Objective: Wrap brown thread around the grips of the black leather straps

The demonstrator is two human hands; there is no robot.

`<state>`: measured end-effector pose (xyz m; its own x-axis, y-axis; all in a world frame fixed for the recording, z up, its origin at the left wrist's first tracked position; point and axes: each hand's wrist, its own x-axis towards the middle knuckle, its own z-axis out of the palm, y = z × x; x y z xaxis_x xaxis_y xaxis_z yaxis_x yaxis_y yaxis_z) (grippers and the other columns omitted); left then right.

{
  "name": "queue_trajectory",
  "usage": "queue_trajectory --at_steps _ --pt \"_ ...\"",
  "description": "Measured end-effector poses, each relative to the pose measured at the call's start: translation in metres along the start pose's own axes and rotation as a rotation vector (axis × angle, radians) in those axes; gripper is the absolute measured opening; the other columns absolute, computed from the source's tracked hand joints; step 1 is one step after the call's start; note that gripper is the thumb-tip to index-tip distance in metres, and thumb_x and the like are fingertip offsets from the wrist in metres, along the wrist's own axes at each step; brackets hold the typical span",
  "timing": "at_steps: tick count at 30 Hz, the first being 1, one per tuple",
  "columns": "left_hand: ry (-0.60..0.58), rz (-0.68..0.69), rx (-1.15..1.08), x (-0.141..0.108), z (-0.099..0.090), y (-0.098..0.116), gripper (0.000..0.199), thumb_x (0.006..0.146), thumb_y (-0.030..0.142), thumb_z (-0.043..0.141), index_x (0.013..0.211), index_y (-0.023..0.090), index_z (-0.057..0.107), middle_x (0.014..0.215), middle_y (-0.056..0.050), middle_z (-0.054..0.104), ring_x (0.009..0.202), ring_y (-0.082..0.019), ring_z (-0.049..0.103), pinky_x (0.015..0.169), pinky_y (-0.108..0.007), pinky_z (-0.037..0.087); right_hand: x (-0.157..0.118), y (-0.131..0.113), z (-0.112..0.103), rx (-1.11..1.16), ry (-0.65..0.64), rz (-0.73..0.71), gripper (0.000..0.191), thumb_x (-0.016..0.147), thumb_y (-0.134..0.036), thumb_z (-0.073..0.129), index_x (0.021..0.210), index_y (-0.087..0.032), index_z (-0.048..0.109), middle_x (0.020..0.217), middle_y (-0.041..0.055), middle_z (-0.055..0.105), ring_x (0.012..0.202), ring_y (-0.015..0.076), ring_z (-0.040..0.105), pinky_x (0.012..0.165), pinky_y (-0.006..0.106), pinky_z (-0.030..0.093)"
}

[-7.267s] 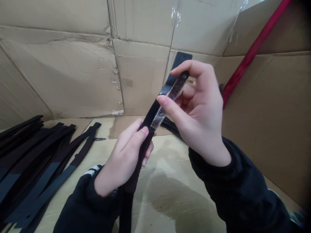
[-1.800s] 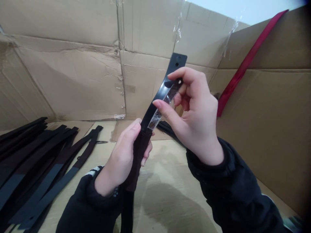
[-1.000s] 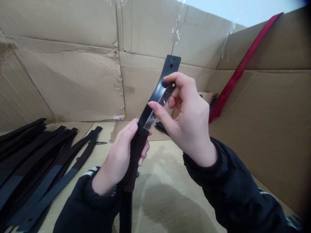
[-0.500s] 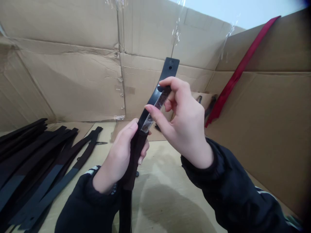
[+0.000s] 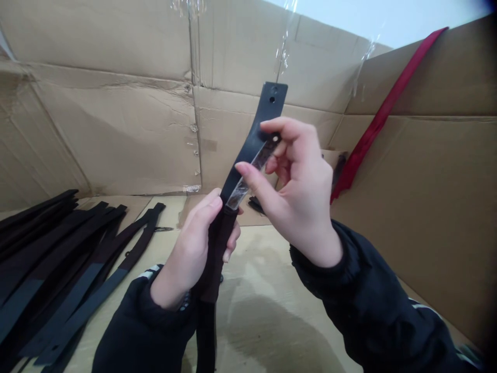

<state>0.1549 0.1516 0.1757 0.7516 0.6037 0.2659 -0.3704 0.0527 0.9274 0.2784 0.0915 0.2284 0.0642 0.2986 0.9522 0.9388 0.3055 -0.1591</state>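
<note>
1. Through the head camera, I see the dark strap [image 5: 215,264] running from the bottom edge up through the left hand [image 5: 198,241] and leaning right toward its top.
2. I see the left fingers closed around the strap, thumb along its near left edge and fingertips coming out past its right side. The strap therefore lies between thumb and fingers.
3. Above that grip, the strap's flat blue-black end stands bare, with a small hole near its tip.
4. I see a clear strip [image 5: 256,168] along the right side of that end; its lower end sits just above the left thumb.
5. The right hand [image 5: 298,191] is on the clear strip: the thumb crosses its middle, while the index finger bends over near its upper end. I read the fingers as closed on it, though the thumb tip and index tip stand apart.
6. Whether the index tip touches the strap, I cannot tell.
7. Left of the hands, I see a pile of straps [image 5: 70,259] on the table [image 5: 267,280].
8. Cardboard [image 5: 132,134] stands behind, and a red ribbon [image 5: 382,122] slants across the right side.
</note>
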Motion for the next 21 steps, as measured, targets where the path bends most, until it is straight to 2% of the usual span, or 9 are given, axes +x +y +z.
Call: queue_trajectory --at_steps 4,6,9,14,21 --pt "-0.007 0.02 -0.029 0.0 -0.003 0.002 0.023 0.086 0.039 0.047 0.083 0.018 0.055 0.054 0.004 0.052 0.04 -0.005 0.047 0.039 -0.015 0.035 0.009 0.006 -0.009 0.165 0.276 0.146 0.02 0.085 -0.023 0.059 0.1 -0.023 0.046 0.071 -0.0032 0.045 0.056 0.0086 0.048 0.054 0.022 0.043" --pt "-0.012 0.03 -0.045 0.0 -0.004 0.004 0.021 0.087 0.037 0.049 0.084 0.017 0.057 0.057 0.004 0.053 0.041 -0.004 0.047 0.04 -0.014 0.035 0.009 0.012 -0.016 0.243 0.355 0.227 0.017 0.085 -0.018 0.057 0.097 -0.022 0.046 0.065 -0.0045 0.04 0.052 0.0082 0.046 0.05 0.021 0.04" --pt "-0.042 0.045 -0.083 0.0 -0.004 0.006 0.022 0.087 0.037 0.05 0.083 0.017 0.057 0.058 0.004 0.053 0.04 -0.002 0.046 0.04 -0.012 0.034 0.0 0.02 -0.023 0.36 0.32 0.328 0.013 0.088 -0.018 0.054 0.098 -0.022 0.047 0.067 -0.003 0.047 0.058 0.0106 0.055 0.051 0.022 0.043" --pt "-0.071 0.038 -0.127 -0.001 -0.002 0.004 0.032 0.085 0.048 0.05 0.081 0.017 0.056 0.056 0.004 0.056 0.038 -0.002 0.045 0.038 -0.012 0.033 -0.023 0.017 -0.028 0.577 0.243 0.478 0.017 0.089 -0.02 0.052 0.105 -0.021 0.047 0.082 0.0006 0.065 0.069 0.0134 0.066 0.067 0.029 0.055" --pt "-0.002 -0.007 -0.078 -0.002 0.001 0.005 0.044 0.084 0.055 0.047 0.072 0.014 0.057 0.046 0.001 0.057 0.032 -0.002 0.042 0.034 -0.01 0.029 -0.036 0.004 -0.031 0.636 0.135 0.572 0.014 0.09 -0.021 0.05 0.105 -0.022 0.052 0.085 -0.0001 0.066 0.068 0.0111 0.065 0.065 0.025 0.055"
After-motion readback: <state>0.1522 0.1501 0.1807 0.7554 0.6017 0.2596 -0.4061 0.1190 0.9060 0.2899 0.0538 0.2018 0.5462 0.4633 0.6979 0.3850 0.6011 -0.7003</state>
